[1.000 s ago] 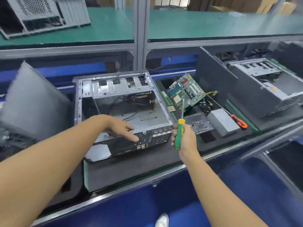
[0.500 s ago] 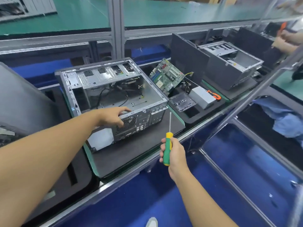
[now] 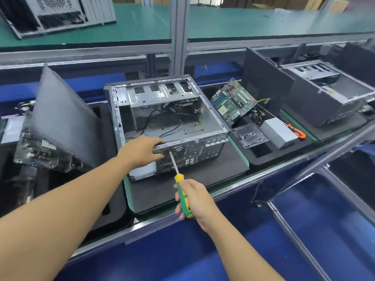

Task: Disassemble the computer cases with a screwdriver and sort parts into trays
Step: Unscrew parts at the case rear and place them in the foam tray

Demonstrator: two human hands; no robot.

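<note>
At the computer case [image 3: 174,118], near wall: what is the left hand doing? — Obs. A

Left hand [image 3: 140,152] grips the top edge of that wall, fingers [image 3: 155,144] curled over the rim beside the fan grille. — Obs. B

Right hand? — A

Right hand [image 3: 194,199] is on the near side of the case, fingers [image 3: 178,209] wrapped round the green-and-yellow handle of the screwdriver [image 3: 178,179]. The shaft slants up and away, with its tip at the grille on the case's near wall. Whether it sits in a screw, cannot tell. — B

Case itself? — A

It lies on its side on a black mat [image 3: 182,191], open face up. Loose black cables cross the floor inside and the drive bays are at the far end. — B

Right of the case? — A

Black foam tray [image 3: 263,157] just beside it. It holds a green motherboard [image 3: 233,102] tilted on edge, a flat metal plate [image 3: 250,136] and a grey box [image 3: 278,133]. An orange-handled tool [image 3: 297,132] touches the box's far side. Beyond the tray is a second case [image 3: 324,98], also open. — B

Left of the case? — A

Dark grey side panel [image 3: 65,122], leaning, with circuit boards blurred below it. — B
</note>
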